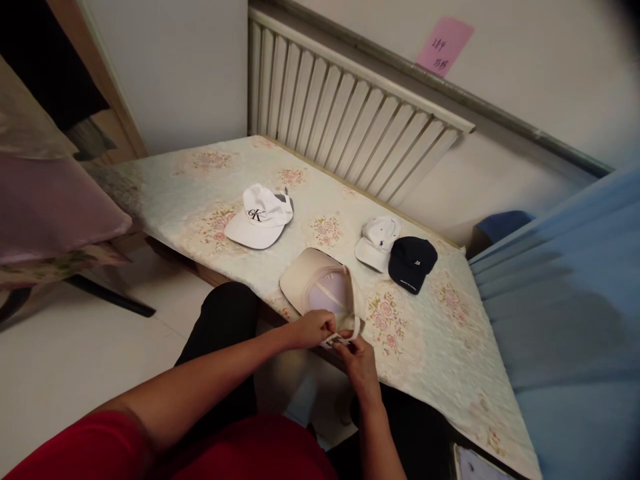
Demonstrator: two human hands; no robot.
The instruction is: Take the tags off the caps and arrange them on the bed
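Observation:
A beige cap (311, 280) lies upside down at the near edge of the table (200, 193), which has a floral cloth, its brim pointing away to the left. Both my hands meet at its back strap (345, 337). My left hand (313, 328) pinches the strap from the left with closed fingers. My right hand (359, 363) grips the strap's other end from below. A white cap with a black logo (260, 217) rests further back on the left. A small white cap (377, 241) and a dark navy cap (413, 262) sit side by side to the right.
A white radiator (350, 113) runs along the wall behind the table, with a pink note (444, 45) stuck above it. Blue fabric (575, 300) borders the table on the right. Pink and floral bedding (45, 207) lies at the left above a white floor.

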